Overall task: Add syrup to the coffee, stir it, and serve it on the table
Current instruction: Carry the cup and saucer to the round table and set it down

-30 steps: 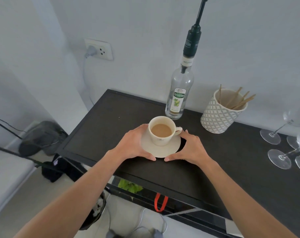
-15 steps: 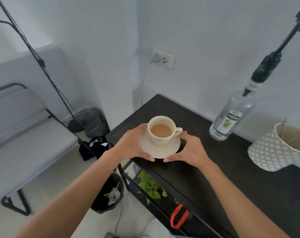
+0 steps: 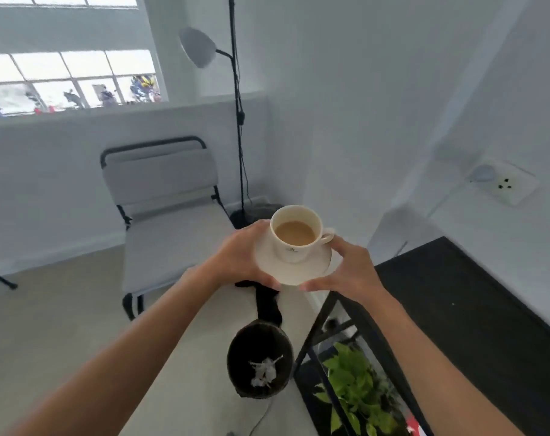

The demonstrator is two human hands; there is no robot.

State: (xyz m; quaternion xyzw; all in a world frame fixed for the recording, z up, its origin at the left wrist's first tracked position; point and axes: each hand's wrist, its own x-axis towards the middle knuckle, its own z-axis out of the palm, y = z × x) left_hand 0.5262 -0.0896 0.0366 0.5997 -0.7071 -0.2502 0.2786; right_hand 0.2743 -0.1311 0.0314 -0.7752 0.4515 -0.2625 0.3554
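A white cup [image 3: 296, 237] of light brown coffee stands upright on a white saucer [image 3: 311, 268], its handle to the right. My left hand [image 3: 239, 259] grips the saucer's left edge and my right hand [image 3: 351, 269] grips its right edge. Both hold it in the air, left of the black counter [image 3: 475, 313] and above the floor. The syrup bottle is out of view.
A grey folding chair [image 3: 170, 212] stands ahead on the left. A floor lamp [image 3: 236, 89] rises behind it. A dark waste bin [image 3: 260, 360] sits on the floor below the saucer. A green plant [image 3: 352, 382] fills the counter's lower shelf. A wall socket [image 3: 503, 184] is at right.
My hands lifted the saucer with the cup off the black counter and carried it left. The view swung left, so the bottle and stirrer pot left the frame and the chair and window appeared.
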